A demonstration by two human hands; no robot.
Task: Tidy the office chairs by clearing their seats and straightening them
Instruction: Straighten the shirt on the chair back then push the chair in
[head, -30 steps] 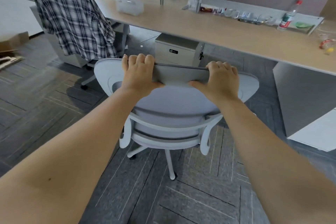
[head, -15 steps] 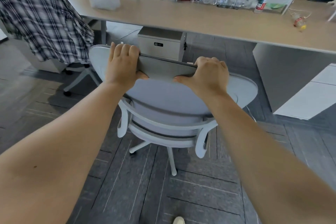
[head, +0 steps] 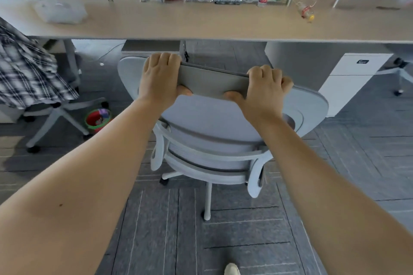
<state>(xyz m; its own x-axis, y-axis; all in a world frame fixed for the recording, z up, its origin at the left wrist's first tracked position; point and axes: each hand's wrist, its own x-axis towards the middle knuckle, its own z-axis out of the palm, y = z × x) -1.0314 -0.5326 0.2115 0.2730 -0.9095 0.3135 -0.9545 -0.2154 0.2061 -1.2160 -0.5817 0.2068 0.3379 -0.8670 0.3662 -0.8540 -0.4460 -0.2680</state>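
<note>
- Left hand (head: pixel 159 80) and right hand (head: pixel 266 89) are both clamped on the top edge of the chair (head: pixel 212 118) backrest, fingers curled over the far side, thumbs pressed on the near face.
- Change over the last second: the chair has rolled forward toward the desk (head: pixel 201 24). A second ago the desk ran diagonally across the view with a clear floor gap; now its front edge runs nearly level at 12 o'clock, and the backrest top sits just below it.
- Grip is the same in all three frames, same spots on the backrest, so this reads as one continuous push, not a re-grab.
- The chair now faces the desk close to square, though the right side of the backrest sits slightly nearer the camera than the left.
- Seat is hidden behind the backrest, so I cannot tell whether it is cleared.
- Second chair (head: pixel 44 105) at 9 o'clock carries a plaid shirt (head: pixel 29 73) draped over it; a bucket (head: pixel 98 118) sits on the floor just beside its base.
- Judgement: this chair is almost tucked, needing a small further push plus a slight twist to square it. The shirt chair looks untouched, so the task is maybe half done.
- Risk: the drawer unit (head: pixel 152 47) under the desk sits right ahead of the chair and could block a full tuck-in.
</note>
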